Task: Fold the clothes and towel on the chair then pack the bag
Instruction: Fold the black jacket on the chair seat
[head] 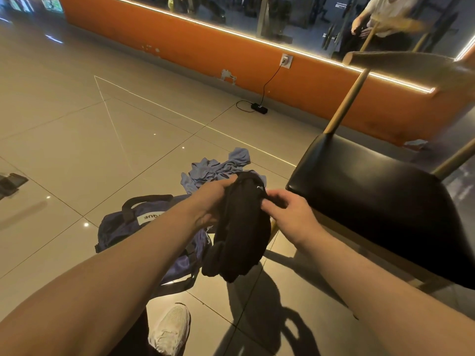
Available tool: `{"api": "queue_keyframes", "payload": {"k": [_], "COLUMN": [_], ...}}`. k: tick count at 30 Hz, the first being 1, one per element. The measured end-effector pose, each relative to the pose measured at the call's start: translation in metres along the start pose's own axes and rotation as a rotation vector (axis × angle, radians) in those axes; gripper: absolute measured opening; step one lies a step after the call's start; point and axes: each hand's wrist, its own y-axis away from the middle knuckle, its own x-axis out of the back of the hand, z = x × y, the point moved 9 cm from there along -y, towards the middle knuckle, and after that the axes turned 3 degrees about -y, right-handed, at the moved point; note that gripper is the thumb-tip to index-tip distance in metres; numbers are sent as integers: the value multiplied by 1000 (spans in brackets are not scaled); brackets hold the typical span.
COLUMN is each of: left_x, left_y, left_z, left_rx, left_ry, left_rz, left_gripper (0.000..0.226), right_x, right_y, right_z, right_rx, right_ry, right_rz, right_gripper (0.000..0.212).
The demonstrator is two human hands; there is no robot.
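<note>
A black garment [241, 235] hangs bunched in the air between my hands, left of the chair. My left hand [213, 201] grips its upper left side, fingers curled round the cloth. My right hand [285, 209] pinches its upper right edge near a small white logo. Below it on the floor lies a dark blue bag [123, 227] with black handles and a white label. A crumpled light blue cloth [216, 168] lies on the tiles just beyond the bag. The chair's black padded seat [372, 201] at the right carries nothing that I can see.
The chair has wooden legs and a grey backrest [401, 62]. An orange wall base [205, 47] runs under a mirror, with a black cable and adapter [259, 108] on the floor. My white shoe [169, 330] stands near the bag. A dark object [10, 183] lies far left.
</note>
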Motion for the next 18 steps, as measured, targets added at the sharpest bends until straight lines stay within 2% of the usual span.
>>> {"api": "queue_keyframes", "payload": {"k": [4,8,12,18], "left_x": [2,16,17,13], "left_y": [4,0,1,12], "left_z": [6,9,19,33], "left_rx": [-13,-58,-198,-430], "left_ry": [-64,-320,-571,-773], "left_rz": [3,56,125,237], "left_gripper": [35,42,29,31], "right_x": [11,12,10,11], "right_y": [-6,-6,2,11], "right_z": [7,5,1,-4], "right_rx": [-166,-281,-382,-427], "right_ry": [-223,-510,-717,-828], "right_rz": [93,85,102,112], "right_gripper": [15,23,24,28]}}
